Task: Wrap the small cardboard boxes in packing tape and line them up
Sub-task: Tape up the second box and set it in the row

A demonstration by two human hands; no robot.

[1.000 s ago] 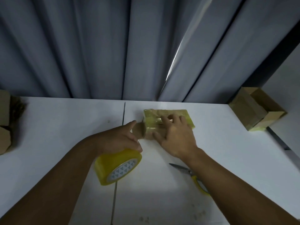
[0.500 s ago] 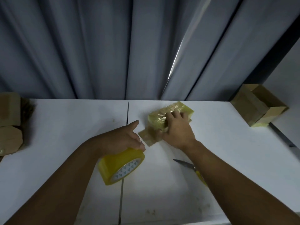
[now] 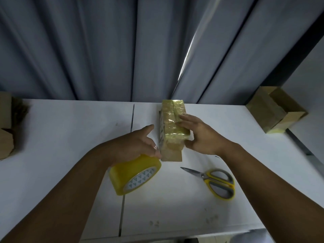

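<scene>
A small cardboard box [image 3: 172, 123], mostly wrapped in yellowish tape, lies lengthwise on the white table [image 3: 70, 130] at centre back; its near end shows bare cardboard. My right hand [image 3: 201, 135] holds it from the right, fingers across the top and thumb against the near right side. My left hand [image 3: 136, 144] grips a yellow roll of packing tape [image 3: 135, 174] just left of the box's near end, forefinger stretched out towards the box. Any strip running from roll to box is too faint to make out.
Yellow-handled scissors [image 3: 215, 179] lie shut on the table, near right of the box. Taped cardboard boxes [image 3: 275, 111] sit at the far right corner. More brown boxes [image 3: 5, 130] stand at the left edge. Grey curtains hang behind the table.
My right hand has turned the box from lying crosswise to pointing away from me. My left hand and the roll stayed beside it, and the scissors came into full view.
</scene>
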